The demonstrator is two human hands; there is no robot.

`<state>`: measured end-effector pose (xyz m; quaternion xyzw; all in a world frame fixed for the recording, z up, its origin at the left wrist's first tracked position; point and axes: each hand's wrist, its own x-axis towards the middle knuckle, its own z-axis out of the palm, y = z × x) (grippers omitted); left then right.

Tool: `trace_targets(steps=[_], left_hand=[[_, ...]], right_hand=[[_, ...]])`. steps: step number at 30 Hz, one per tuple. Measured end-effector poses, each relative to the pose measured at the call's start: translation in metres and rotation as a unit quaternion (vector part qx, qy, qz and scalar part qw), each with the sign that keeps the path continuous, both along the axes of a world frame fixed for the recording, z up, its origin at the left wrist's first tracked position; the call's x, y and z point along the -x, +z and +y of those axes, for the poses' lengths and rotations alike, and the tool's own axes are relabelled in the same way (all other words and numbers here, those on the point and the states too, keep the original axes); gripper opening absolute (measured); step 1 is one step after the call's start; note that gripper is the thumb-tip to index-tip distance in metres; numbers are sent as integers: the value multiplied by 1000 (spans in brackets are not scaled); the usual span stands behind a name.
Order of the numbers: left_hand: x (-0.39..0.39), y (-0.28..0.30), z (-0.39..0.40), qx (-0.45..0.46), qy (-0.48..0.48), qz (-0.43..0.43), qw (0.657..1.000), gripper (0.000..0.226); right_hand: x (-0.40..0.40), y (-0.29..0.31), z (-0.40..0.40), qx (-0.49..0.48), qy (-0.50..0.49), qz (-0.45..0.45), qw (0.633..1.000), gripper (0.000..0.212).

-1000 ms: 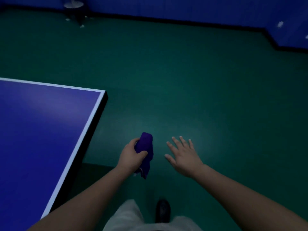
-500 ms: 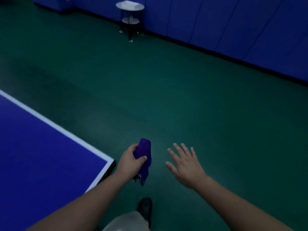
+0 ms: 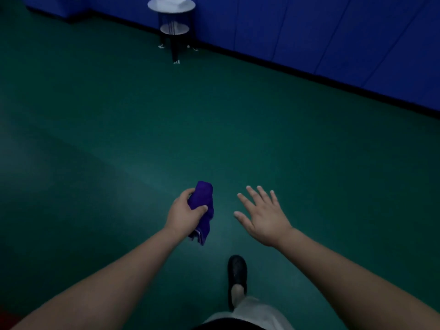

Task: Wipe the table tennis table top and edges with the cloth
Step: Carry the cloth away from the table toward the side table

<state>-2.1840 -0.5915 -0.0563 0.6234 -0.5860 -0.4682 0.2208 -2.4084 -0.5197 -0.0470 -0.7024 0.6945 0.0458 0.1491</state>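
Note:
My left hand (image 3: 184,210) grips a bunched purple cloth (image 3: 202,198) in front of me, above the green floor; the cloth's loose end hangs below the fist. My right hand (image 3: 262,215) is held out beside it, fingers spread and straight, holding nothing. The two hands are a short gap apart. The table tennis table is out of view.
Green floor (image 3: 238,127) stretches ahead. A small round two-tier side table (image 3: 173,20) stands at the far wall, which is padded in blue panels (image 3: 333,32). My black shoe (image 3: 237,272) steps forward below the hands.
The view has turned away from the table tennis table, which has slid off the left edge. The side table at the wall is closer. Both hands keep their pose.

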Motion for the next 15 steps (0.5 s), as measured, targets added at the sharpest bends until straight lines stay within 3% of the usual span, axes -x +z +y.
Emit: trace_targets(steps=[6,15], left_hand=[[24,20,-168,5,104,7,994,60],[-14,4,-448,23,224,19,974,60]], right_hand=[[36,18,-221,8,104,2,995,86],[-5,4,-549,23,205,1,978,83]])
